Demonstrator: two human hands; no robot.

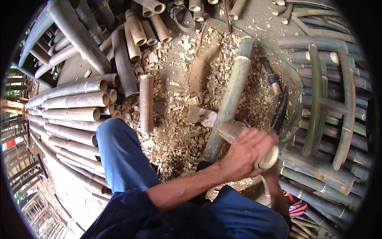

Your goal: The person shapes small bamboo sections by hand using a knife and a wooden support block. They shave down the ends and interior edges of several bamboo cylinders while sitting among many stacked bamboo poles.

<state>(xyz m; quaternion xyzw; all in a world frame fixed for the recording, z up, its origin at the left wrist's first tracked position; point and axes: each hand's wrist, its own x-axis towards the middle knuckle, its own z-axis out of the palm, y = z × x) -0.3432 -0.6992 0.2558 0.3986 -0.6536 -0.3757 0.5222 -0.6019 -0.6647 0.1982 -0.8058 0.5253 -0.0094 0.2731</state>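
Note:
My left hand (251, 148) is closed round a short bamboo piece (230, 131), its pale cut end showing to the right of my fingers. The piece lies across the lower part of a thick green-grey bamboo pole (234, 85), which slants away from me; I cannot tell if they touch. My right forearm (275, 193) comes up from the lower right, with its hand mostly hidden behind my left hand and the piece, so its fingers do not show. Left of the pole lies a pale, roughly cut wooden block (201, 115). A shorter brown bamboo length (146, 103) lies farther left.
Wood chips (175, 139) cover the ground before me. Bamboo poles (75, 99) are stacked on the left, and more poles (334, 159) with a bamboo frame (314, 99) stand right. A dark tool with a wooden handle (273, 81) lies right of the pole. A sandal (182, 18) sits far off.

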